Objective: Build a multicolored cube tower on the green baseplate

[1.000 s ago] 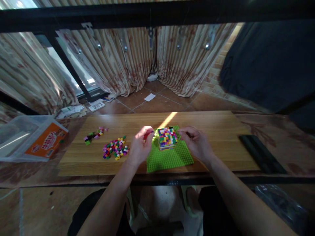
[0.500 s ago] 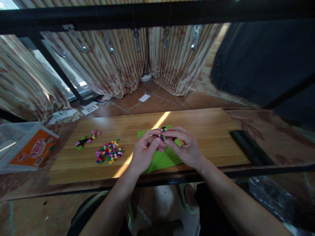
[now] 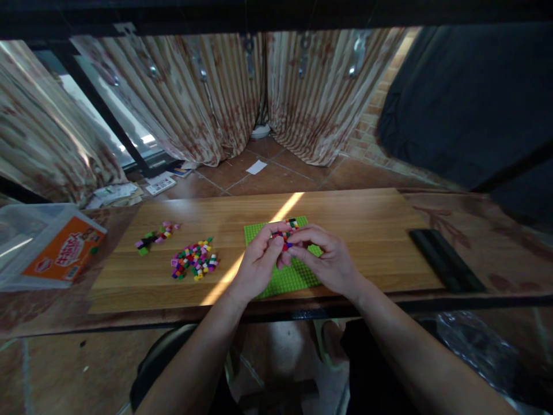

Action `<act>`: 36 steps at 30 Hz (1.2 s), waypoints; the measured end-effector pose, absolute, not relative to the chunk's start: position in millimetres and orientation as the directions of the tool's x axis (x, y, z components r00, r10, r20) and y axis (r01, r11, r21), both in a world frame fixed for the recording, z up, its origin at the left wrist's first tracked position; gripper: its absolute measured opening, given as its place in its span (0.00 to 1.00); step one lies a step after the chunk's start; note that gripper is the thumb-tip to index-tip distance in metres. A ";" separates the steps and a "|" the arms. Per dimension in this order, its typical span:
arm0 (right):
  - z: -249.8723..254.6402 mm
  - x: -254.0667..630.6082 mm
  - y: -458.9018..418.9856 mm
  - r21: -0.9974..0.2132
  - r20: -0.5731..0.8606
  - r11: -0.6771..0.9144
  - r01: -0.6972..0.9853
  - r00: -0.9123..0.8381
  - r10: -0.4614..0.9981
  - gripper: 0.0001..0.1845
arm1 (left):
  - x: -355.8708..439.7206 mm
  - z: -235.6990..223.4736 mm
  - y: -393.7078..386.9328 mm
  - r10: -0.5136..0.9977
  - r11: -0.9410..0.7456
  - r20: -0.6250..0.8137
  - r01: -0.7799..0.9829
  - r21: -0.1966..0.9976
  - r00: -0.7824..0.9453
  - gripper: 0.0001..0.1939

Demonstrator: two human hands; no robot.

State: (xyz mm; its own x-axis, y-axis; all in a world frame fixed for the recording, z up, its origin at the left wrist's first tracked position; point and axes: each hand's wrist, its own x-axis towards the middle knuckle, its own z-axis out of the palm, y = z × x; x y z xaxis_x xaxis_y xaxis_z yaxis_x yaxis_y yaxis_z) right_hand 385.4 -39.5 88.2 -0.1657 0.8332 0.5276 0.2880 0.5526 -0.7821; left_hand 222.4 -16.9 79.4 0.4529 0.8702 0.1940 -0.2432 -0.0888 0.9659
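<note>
Two bare hands meet above a square, lime-green studded plastic baseplate (image 3: 289,279), which lies near the front edge of a long, light-brown wooden worktop (image 3: 367,225). The left hand (image 3: 257,262) has its grip closed, thumb against fingers, on small red and blue plastic bricks (image 3: 286,246); the right hand (image 3: 330,259) pinches at the same bricks from the other side, its grip likewise closed on them. Just beyond the fingertips, over the far part of the baseplate, a multicoloured block of bricks (image 3: 291,223) shows in part (the hands hide the rest, so its full outline cannot be told). To the left of the baseplate lies a loose pile of multicoloured bricks (image 3: 195,259); farther left and back is a smaller, elongated cluster of pink, green and black bricks (image 3: 156,237). Beyond the worktop's left end stands a translucent plastic bin (image 3: 26,222) with an orange label (image 3: 64,251). A long black object (image 3: 447,260) lies at the right end. A narrow band of sunlight crosses the worktop diagonally.
</note>
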 end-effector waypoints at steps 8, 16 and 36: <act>89.8 385.8 -40.4 -0.777 0.500 0.554 0.299 -0.243 0.831 0.03 | 222.2 77.9 -17.3 0.878 -0.043 0.143 -0.223 0.974 0.457 0.20; 89.5 383.9 -40.7 -0.873 0.456 0.478 0.102 -0.177 0.872 0.02 | 222.5 83.7 -18.2 0.869 0.085 0.116 -0.374 0.923 0.482 0.18; 82.6 399.0 -28.3 -0.962 0.222 0.236 -0.137 0.111 0.969 0.09 | 201.3 79.1 -4.7 0.976 -0.094 0.112 -0.104 0.990 0.187 0.08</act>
